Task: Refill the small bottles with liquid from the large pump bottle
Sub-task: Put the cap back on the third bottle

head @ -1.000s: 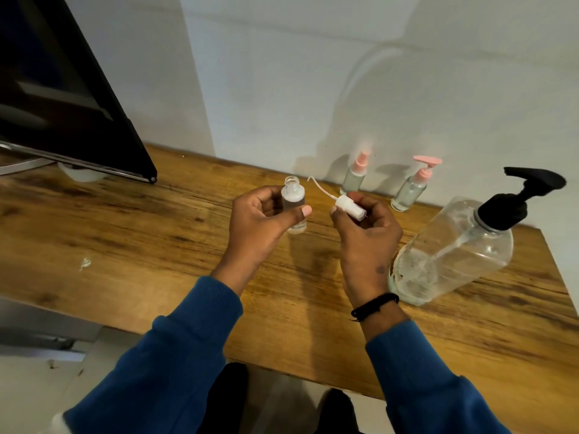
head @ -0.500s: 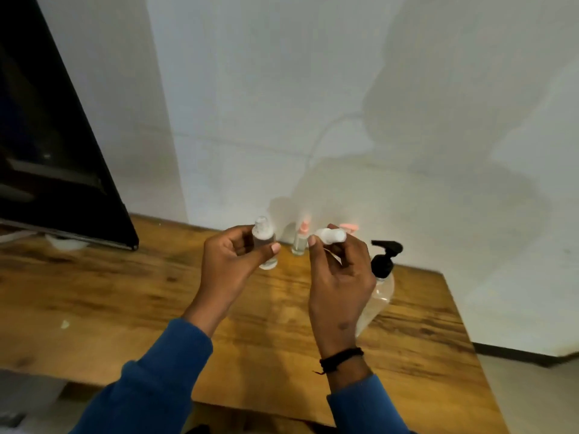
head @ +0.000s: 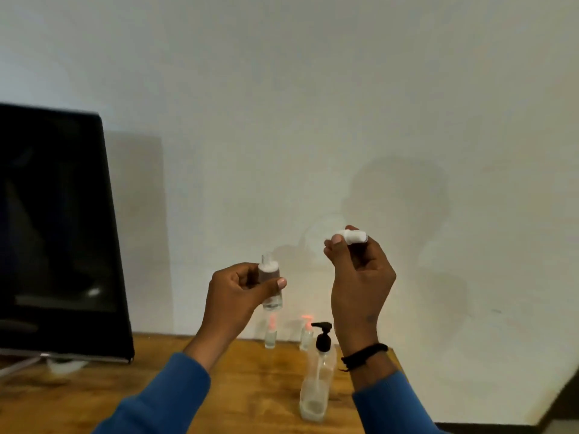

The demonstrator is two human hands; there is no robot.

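Observation:
My left hand [head: 233, 294] grips a small clear bottle [head: 270, 285], upright and uncapped, raised in front of the wall. My right hand [head: 360, 277] is higher and to the right, pinching the white spray cap [head: 354, 237] between thumb and fingers. The large clear pump bottle [head: 316, 383] with a black pump head stands on the wooden table [head: 250, 386] below my right hand, with a little liquid at its bottom. Two small bottles with pink tops [head: 271, 335] [head: 307, 335] stand behind it by the wall.
A black monitor [head: 56, 239] on a metal stand fills the left side of the table. A white wall rises right behind the table. The table's right edge ends just past the pump bottle, with floor beyond it.
The view has tilted up toward the wall. Both hands rose off the table level; the right hand lifted the white cap higher and further from the small bottle.

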